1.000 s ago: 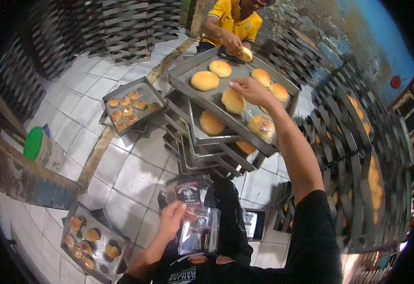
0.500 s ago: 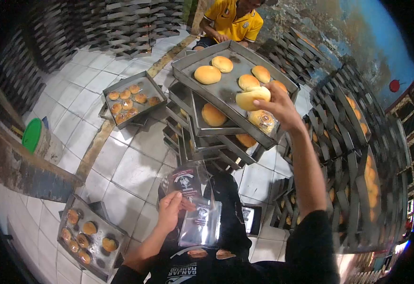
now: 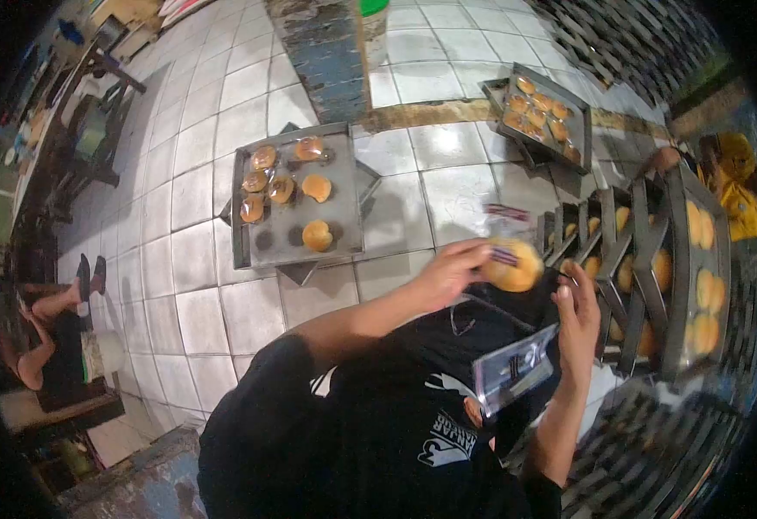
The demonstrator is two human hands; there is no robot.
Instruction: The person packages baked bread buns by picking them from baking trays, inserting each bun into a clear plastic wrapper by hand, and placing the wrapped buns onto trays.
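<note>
My left hand point(image 3: 454, 275) is closed on the edge of a round bun point(image 3: 514, 265), which has a dark printed label and clear wrapping about it. To its right, my right hand point(image 3: 579, 311) is raised with its fingers bent and apart, and no object shows between them. A pack of clear printed bags point(image 3: 515, 374) lies over my lap, below and left of the right hand. Beyond my left arm, a metal tray point(image 3: 344, 156) on the floor holds several buns, some of them in shiny wrapping.
Stacked metal trays point(image 3: 679, 285) with buns rise at the right, beside a person in yellow point(image 3: 735, 195). Another tray of buns point(image 3: 581, 130) is on the floor at the upper right. At far left are a seated person's legs point(image 3: 57, 303) and a long table point(image 3: 54, 130).
The view has swung left. The bun, earlier in my right hand over the stacked tray, is now in my left hand, wrapped. My right hand has come back near my lap.
</note>
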